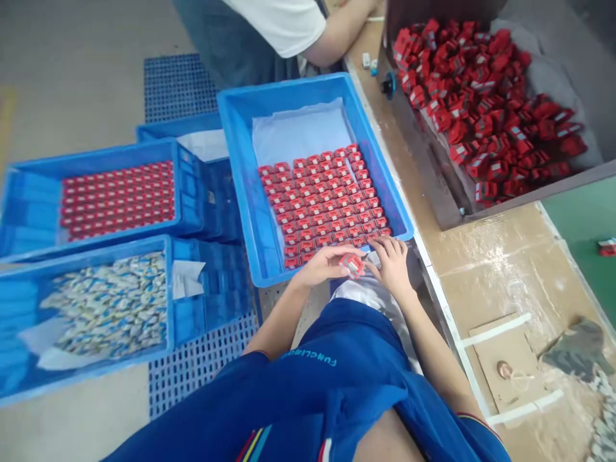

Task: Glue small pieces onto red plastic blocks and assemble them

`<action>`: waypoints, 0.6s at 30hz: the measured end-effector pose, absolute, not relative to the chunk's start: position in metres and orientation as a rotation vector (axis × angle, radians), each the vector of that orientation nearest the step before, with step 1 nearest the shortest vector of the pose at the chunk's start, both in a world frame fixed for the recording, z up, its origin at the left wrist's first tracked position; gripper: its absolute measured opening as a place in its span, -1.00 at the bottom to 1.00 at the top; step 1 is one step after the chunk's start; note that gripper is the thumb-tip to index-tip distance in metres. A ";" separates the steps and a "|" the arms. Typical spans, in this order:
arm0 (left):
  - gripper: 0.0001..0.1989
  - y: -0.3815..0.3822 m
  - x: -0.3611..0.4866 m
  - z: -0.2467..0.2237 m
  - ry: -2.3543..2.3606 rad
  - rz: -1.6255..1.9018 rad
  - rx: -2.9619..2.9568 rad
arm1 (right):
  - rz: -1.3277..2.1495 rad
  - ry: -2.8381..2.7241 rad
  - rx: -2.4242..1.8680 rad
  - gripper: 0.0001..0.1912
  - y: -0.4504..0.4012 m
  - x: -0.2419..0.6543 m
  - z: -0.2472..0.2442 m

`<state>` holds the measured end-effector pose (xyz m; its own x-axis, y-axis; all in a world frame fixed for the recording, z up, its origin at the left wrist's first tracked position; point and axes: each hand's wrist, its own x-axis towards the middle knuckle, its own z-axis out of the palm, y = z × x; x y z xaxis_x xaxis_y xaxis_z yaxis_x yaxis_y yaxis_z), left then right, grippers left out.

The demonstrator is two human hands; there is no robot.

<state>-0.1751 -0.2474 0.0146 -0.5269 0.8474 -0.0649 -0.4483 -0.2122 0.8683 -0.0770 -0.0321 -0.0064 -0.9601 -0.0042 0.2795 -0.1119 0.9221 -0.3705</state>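
I have the red piece (352,265) gripped in the narrowed fingers of my left hand (323,265), by the near rim of the blue bin (274,280), my right hand (392,266) close beside it, thumb and fingers parted.

Workshop or factory floor. Blue crates (235,192) held rows of small red parts (327,202); one at lower left held loose pale parts (115,308). Bin (447,212) heaped with more red ones, on the bench (481,256)'s far edge. Perforated blue pallets (202,366) on bare floor (96,58).
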 end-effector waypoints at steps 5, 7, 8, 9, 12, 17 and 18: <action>-0.49 -0.266 -0.185 0.006 1.647 2.041 0.328 | 0.535 -2.910 0.106 -0.66 -0.042 -0.103 -0.027; -0.49 -0.277 -0.190 0.003 1.802 1.975 0.261 | 0.645 -2.914 0.101 -0.65 -0.051 -0.110 -0.030; -0.48 -0.283 -0.192 0.002 1.856 1.947 0.231 | 0.691 -2.907 0.096 -0.65 -0.056 -0.111 -0.031; -0.47 -0.290 -0.194 0.000 1.896 1.926 0.203 | 0.728 -2.897 0.090 -0.64 -0.063 -0.111 -0.032; -0.44 -0.312 -0.200 -0.003 2.025 1.869 0.151 | 0.809 -2.865 0.054 -0.62 -0.089 -0.110 -0.036; -0.38 -0.339 -0.209 -0.003 2.059 1.871 0.047 | 0.965 -2.833 0.062 -0.57 -0.121 -0.119 -0.047; -0.38 -0.341 -0.209 -0.001 2.047 1.857 0.032 | 0.993 -2.825 0.060 -0.57 -0.124 -0.120 -0.048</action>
<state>-0.2094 -0.3407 -0.0013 -0.9293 0.2645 -0.2579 -0.2309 0.1290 0.9644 -0.1199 -0.1239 -0.0479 -0.9885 0.0107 0.1510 -0.0861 0.7806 -0.6191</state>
